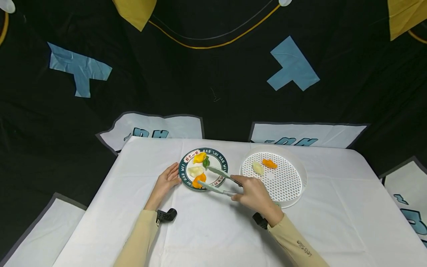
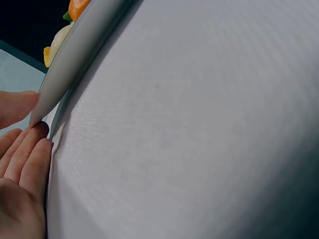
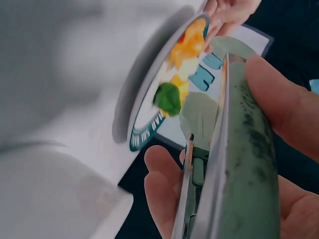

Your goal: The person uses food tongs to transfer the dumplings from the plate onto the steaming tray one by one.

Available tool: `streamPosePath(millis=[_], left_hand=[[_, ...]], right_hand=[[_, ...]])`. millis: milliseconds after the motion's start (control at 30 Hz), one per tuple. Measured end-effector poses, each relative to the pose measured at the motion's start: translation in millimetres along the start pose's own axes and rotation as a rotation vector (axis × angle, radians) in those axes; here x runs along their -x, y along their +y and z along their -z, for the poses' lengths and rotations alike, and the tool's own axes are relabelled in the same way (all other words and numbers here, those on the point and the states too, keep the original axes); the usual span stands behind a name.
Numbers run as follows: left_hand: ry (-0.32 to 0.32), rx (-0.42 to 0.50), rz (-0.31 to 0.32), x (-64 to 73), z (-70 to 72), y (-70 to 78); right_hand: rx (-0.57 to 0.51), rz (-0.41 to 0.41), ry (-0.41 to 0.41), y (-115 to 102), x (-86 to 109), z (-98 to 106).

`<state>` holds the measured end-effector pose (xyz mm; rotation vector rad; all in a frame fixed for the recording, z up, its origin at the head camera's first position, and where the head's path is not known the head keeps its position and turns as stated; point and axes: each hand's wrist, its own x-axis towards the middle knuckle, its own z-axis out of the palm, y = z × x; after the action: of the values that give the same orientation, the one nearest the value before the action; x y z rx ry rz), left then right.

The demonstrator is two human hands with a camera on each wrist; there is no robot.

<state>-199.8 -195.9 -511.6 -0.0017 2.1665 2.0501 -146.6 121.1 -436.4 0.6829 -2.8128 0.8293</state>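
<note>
The right hand [image 1: 255, 191] curls round pale green tongs with metal edges [image 1: 219, 172], whose arms stand apart over the round, green-rimmed plate [image 1: 222, 160] on the white-covered worktop [image 1: 207, 230]. One tip is near the small dark-green piece [image 1: 206, 162], the other overlaps the glossy orange piece [image 1: 199, 179]; contact is unclear. The left hand [image 1: 168, 180] has its fingers extended, touching the plate's edge. A bright yellow piece [image 1: 199, 157] and a folded cream piece [image 1: 195, 171] share the plate. The pieces look light and soft, perhaps slippery, so a gentle squeeze across the thickest part should suit; the plate looks stiff and is best steadied by its rim.
</note>
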Motion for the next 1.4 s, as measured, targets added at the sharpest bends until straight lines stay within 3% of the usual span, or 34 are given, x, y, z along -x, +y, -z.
streamPosePath(millis=[500,867,1400], left_hand=[[0.002,-0.005,-0.064,0.4,1.2,-3.2],[-0.003,0.017,-0.018,0.7,1.0,-0.2],[-0.014,0.013,-0.018,0.7,1.3,-0.3]], right_hand=[[0.014,0.007,-0.066,-6,-10.8,-23],[0.011,-0.033,-0.142,-9,-12.2,-25],[-0.013,0.035,0.020,0,-4.9,-20]])
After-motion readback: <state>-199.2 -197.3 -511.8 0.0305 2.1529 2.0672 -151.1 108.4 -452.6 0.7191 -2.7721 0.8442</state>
